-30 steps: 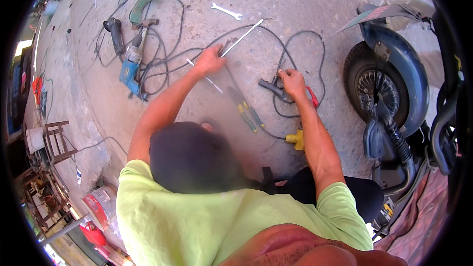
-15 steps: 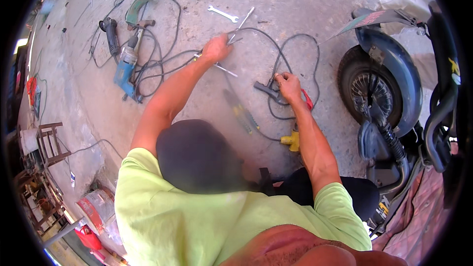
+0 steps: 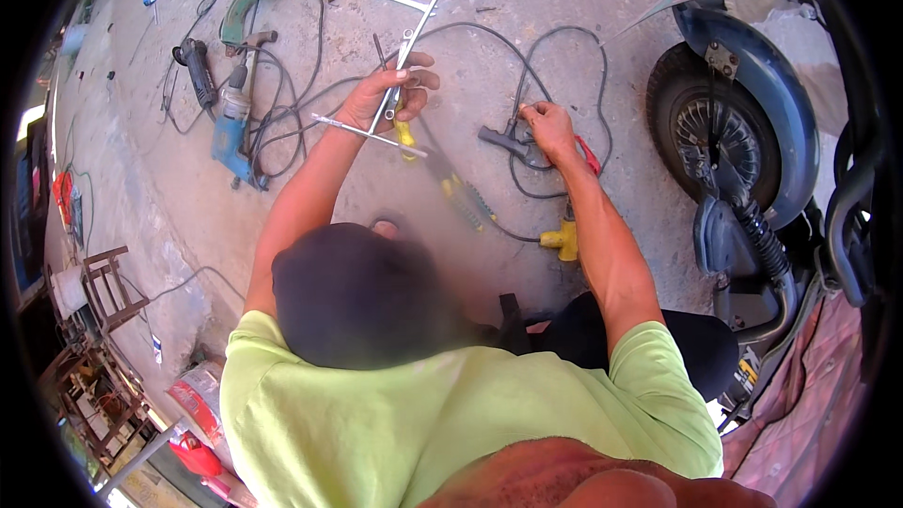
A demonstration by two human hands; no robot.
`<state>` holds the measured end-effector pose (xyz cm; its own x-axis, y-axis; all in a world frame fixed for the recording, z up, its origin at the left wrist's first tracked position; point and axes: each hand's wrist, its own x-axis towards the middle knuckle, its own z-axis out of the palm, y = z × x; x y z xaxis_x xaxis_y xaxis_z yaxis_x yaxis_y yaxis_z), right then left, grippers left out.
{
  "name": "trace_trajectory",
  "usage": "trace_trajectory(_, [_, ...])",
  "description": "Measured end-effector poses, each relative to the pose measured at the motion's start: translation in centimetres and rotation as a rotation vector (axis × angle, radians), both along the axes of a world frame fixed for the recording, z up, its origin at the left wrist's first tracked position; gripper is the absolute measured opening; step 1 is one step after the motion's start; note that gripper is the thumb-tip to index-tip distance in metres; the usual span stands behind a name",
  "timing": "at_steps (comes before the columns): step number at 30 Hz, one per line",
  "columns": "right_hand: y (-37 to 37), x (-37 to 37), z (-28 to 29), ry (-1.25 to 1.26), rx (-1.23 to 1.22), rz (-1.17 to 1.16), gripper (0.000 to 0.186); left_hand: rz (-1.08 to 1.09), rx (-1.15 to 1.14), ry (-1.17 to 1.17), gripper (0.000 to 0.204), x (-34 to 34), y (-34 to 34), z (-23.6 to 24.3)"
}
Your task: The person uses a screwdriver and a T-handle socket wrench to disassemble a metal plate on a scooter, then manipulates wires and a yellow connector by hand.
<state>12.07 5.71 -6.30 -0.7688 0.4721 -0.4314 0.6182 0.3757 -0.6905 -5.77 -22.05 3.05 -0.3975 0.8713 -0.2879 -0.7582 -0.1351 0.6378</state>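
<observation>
My left hand (image 3: 390, 94) is closed round a bunch of tools above the concrete floor. A long silver T-handle wrench (image 3: 433, 6) slants through the grip, with its crossbar (image 3: 362, 134) below the palm. A smaller ring-ended wrench (image 3: 407, 37) and a screwdriver with a yellow handle (image 3: 404, 136) are held along with it. My right hand (image 3: 550, 132) has its fingertips pinched together beside a dark, hammer-shaped tool (image 3: 503, 141); whatever they pinch is too small to name. A red handle (image 3: 588, 155) shows partly behind that wrist.
A double-ended spanner (image 3: 403, 0) lies beyond my left hand. At left are a blue drill (image 3: 230, 136), an angle grinder (image 3: 198, 72) and tangled cords. A yellow cord connector (image 3: 562, 241) lies by my right forearm. A motorbike wheel (image 3: 715, 132) stands at right.
My left hand has come up off the floor, lifting the T-handle wrench, the ring-ended wrench and the yellow screwdriver. The right hand stays pinched in about the same place.
</observation>
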Motion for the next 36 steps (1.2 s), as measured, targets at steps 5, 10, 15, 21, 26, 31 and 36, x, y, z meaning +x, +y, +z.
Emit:
trace_trajectory(5, [-2.7,-0.4,3.1,-0.150,0.152,-0.001,0.045,-0.045,-0.173,0.018,0.021,1.9,2.4,-2.7])
trace_trajectory(10, [-3.5,-0.8,3.2,-0.263,0.119,0.076,0.038,0.001,-0.388,-0.012,0.015,4.4,2.5,-4.4])
trace_trajectory(15, [-7.7,-0.6,4.1,-0.157,0.007,0.168,0.037,-0.004,-0.535,0.128,0.020,5.8,2.1,-5.8])
trace_trajectory(21, [-10.0,-0.9,6.7,-0.053,-0.092,0.202,0.036,-0.030,-0.543,0.130,0.021,7.3,1.7,-4.8])
trace_trajectory(26, [-8.1,-1.0,7.7,0.110,-0.136,0.213,0.036,0.043,-0.478,0.050,0.017,6.4,1.5,-5.8])
trace_trajectory(31, [-2.0,-0.2,7.3,-0.013,0.228,0.214,0.040,0.102,-0.569,0.036,0.023,6.0,1.4,-6.4])
trace_trajectory(36, [-0.6,3.1,4.3,-0.014,0.432,0.292,0.034,0.029,-0.517,-0.065,0.029,5.7,0.4,-7.5])
